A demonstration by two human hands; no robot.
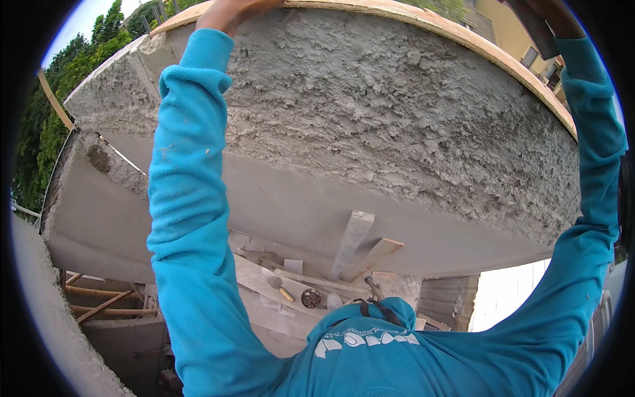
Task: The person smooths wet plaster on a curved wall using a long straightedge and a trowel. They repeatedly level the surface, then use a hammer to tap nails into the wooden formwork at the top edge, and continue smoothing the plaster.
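Note:
At the top edge of the view my left hand (239, 9) rests at the edge of a long wooden board (390, 9), which runs along the top of a rough mortar face (397, 99). The picture's edge cuts off its fingers. High at the right, my right hand (561, 16) is closed on a dark flat-bladed tool (534, 28), only partly in view. The tool is apart from the mortar in this view. Both my arms are raised, in blue sleeves.
Below the rough mortar runs a smooth grey band (297, 182). Lower down are a concrete post (354, 238), a wooden plank (380, 257), a trowel (279, 284) and a round container (311, 298). Wooden poles (106, 294) cross an opening at the lower left.

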